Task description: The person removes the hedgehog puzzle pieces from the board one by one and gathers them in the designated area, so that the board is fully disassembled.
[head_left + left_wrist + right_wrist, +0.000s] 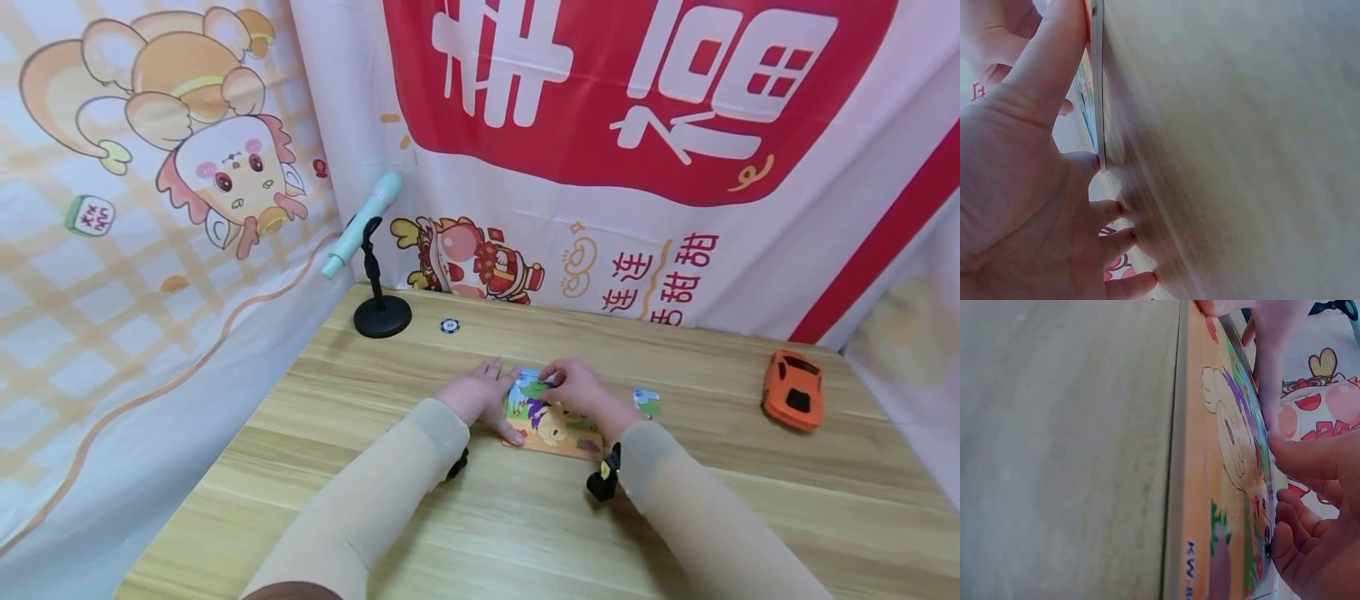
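A picture jigsaw board (555,440), with a cartoon animal on an orange ground, lies flat on the wooden table. My left hand (483,396) rests at its left end. In the left wrist view, the thumb lies along the board's edge (1099,94) while the other fingers (1116,240) spread straight onto the table. Over the board's far side is my right hand (577,392), its fingers bent. Its thumb (1300,456) touches the far part of the board in the right wrist view; whether a piece sits under the fingertips is hidden. A loose puzzle piece (647,402) lies to the right.
An orange toy car (793,390) stands at the right of the table (480,533). At the back left is a black stand (382,315) holding a mint-green microphone (363,223), with a small round chip (449,326) beside it. Printed cloth (337,100) hangs behind and left.
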